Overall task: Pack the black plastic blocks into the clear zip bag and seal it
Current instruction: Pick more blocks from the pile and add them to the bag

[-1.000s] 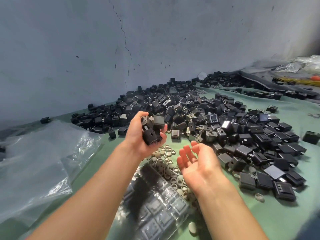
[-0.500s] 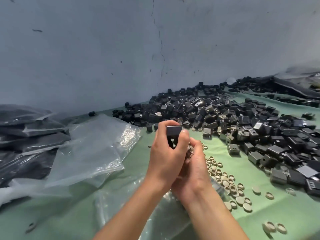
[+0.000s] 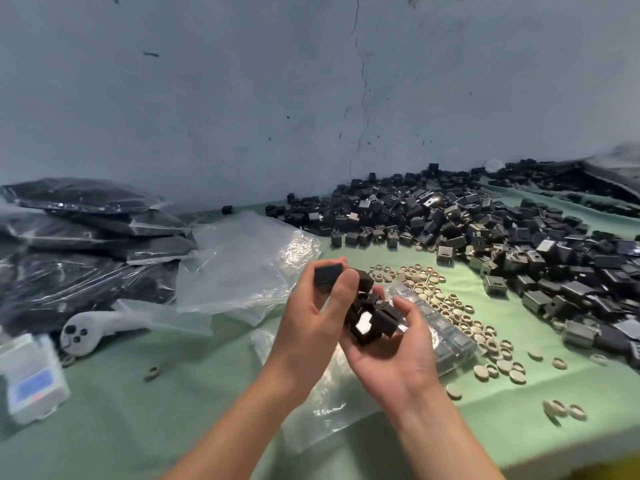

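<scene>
While left hand (image 3: 311, 327) pinches one block (image 3: 328, 278) and right hand (image 3: 391, 358) cups several blocks (image 3: 372, 317), both just above the zip bag (image 3: 325, 410), I judge: square them into a tight stack first, then feed through the bag's mouth. Spare pile (image 3: 485, 230) lies beyond the bag.

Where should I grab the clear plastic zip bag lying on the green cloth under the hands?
Pinch the clear plastic zip bag at its flat, empty near-left end, coming from the near side: the far-right end bulges with black plastic blocks and lies among tan rings. I cannot tell which end opens.
</scene>
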A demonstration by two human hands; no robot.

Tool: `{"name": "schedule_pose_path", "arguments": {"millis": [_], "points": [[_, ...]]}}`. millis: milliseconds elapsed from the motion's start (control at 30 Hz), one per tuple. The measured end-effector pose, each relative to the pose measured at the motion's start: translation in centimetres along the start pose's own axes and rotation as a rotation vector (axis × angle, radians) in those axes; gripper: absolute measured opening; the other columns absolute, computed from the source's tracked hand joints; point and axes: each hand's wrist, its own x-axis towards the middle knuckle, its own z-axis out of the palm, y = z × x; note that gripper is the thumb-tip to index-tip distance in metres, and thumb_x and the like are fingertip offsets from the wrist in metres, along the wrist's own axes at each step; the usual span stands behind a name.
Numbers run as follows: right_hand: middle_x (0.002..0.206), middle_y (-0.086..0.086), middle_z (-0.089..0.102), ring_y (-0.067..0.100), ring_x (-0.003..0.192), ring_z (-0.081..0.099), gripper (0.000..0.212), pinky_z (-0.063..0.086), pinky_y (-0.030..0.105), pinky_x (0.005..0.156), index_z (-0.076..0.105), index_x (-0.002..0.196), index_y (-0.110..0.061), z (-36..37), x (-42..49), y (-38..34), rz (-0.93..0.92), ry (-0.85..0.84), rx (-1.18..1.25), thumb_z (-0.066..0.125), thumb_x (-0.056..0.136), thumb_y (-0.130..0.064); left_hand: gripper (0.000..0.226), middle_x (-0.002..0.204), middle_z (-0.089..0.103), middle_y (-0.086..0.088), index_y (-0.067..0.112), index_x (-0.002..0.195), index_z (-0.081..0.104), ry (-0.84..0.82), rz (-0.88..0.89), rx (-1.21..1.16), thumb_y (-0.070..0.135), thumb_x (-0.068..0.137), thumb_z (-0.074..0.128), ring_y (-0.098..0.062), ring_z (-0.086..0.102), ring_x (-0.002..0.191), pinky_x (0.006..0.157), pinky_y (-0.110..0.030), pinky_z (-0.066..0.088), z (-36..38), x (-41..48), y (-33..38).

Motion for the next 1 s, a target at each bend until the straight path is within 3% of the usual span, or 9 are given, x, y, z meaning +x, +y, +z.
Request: {"name": "schedule_pose_path", "arguments": {"millis": [100,200,333,433,600,733,800,933,1000], "points": [[0.124,0.018,0.067,0.039,0.110,0.066,0.019,0.059,0.055,0.080,0.073,0.101,-0.017,-1.0,-0.8,0.1,0.025,-0.013,-0.050,0.065,0.086,-0.026,0.037,0.100,0.071,0.002,0.033,0.100,0.065,0.148,-0.048,0.061,0.066,0.085,0.058,-0.016,0.067,0.097,0.084,-0.030,0.054,-2.5,-0.7,0.3],[0.125,0.015,0.066,0.037,0.117,0.062,0.019,0.057,0.057,0.084,0.074,0.097,-0.018,-1.6,-1.6,0.2,0.047,-0.033,-0.067,0.065,0.082,-0.023,0.034,0.088,0.068,0.006,0.034,0.098,0.062,0.382,-0.134,0.057,0.066,0.086,0.058,-0.011,0.067,0.084,0.076,-0.027,0.054,-6.1,-0.2,0.1],[0.128,0.020,0.064,0.041,0.116,0.062,0.028,0.057,0.058,0.083,0.072,0.110,-0.019,-1.9,-2.2,-0.4,0.024,0.012,-0.080,0.064,0.084,-0.026,0.012,0.080,0.051,0.002,0.022,0.089,0.052,0.754,-0.444,-0.166,0.026,0.097,0.059,-0.009,0.053,0.069,0.064,-0.026,0.045,-11.9,1.5,-1.3],[0.126,0.025,0.064,0.045,0.114,0.062,0.026,0.058,0.059,0.080,0.070,0.109,-0.017,-1.9,-2.4,-1.4,-0.002,0.011,-0.083,0.066,0.085,-0.026,0.020,0.075,0.048,-0.001,0.020,0.081,0.048,0.830,-0.600,-0.272,0.009,0.097,0.052,-0.009,0.050,0.065,0.063,-0.024,0.043,-13.0,0.5,-2.4],[0.127,0.024,0.063,0.048,0.108,0.064,0.021,0.058,0.056,0.083,0.070,0.100,-0.011,-1.7,-2.3,-2.3,-0.079,0.030,-0.069,0.073,0.082,-0.020,0.011,0.084,0.063,-0.001,0.013,0.095,0.057,0.744,-0.512,-0.138,0.024,0.099,0.059,-0.012,0.060,0.074,0.067,-0.027,0.047,-10.3,-3.6,-2.7],[0.127,0.026,0.061,0.048,0.101,0.067,0.008,0.062,0.045,0.075,0.076,0.087,-0.010,-1.5,-2.1,-2.2,-0.104,0.072,-0.099,0.076,0.079,-0.011,0.026,0.079,0.065,-0.005,0.008,0.097,0.062,0.606,-0.625,0.072,0.034,0.095,0.063,-0.015,0.058,0.065,0.061,-0.029,0.047,-9.8,-6.6,-3.8],[0.126,0.027,0.060,0.046,0.097,0.068,0.018,0.063,0.039,0.067,0.075,0.092,-0.011,-1.4,-2.0,-2.2,-0.116,0.107,-0.119,0.077,0.075,-0.006,0.019,0.076,0.063,-0.004,0.009,0.101,0.063,0.530,-0.658,0.190,0.027,0.094,0.064,-0.015,0.057,0.064,0.064,-0.029,0.047,-10.4,-7.0,-3.9],[0.124,0.028,0.060,0.044,0.095,0.069,0.033,0.062,0.037,0.060,0.071,0.101,-0.015,-0.9,-1.3,-2.5,-0.132,0.155,-0.139,0.076,0.071,-0.003,0.013,0.094,0.068,0.013,0.031,0.100,0.063,0.266,-0.528,0.541,0.025,0.090,0.069,-0.003,0.063,0.091,0.079,-0.019,0.045,-11.1,-6.6,-3.7],[0.123,0.029,0.059,0.044,0.090,0.070,0.038,0.062,0.034,0.057,0.070,0.105,-0.016,-0.6,-0.9,-2.7,-0.112,0.166,-0.182,0.074,0.070,-0.001,0.017,0.102,0.063,0.020,0.039,0.099,0.058,0.141,-0.425,0.690,0.027,0.090,0.068,-0.002,0.056,0.104,0.091,-0.022,0.044,-10.7,-6.6,-3.8]]}}
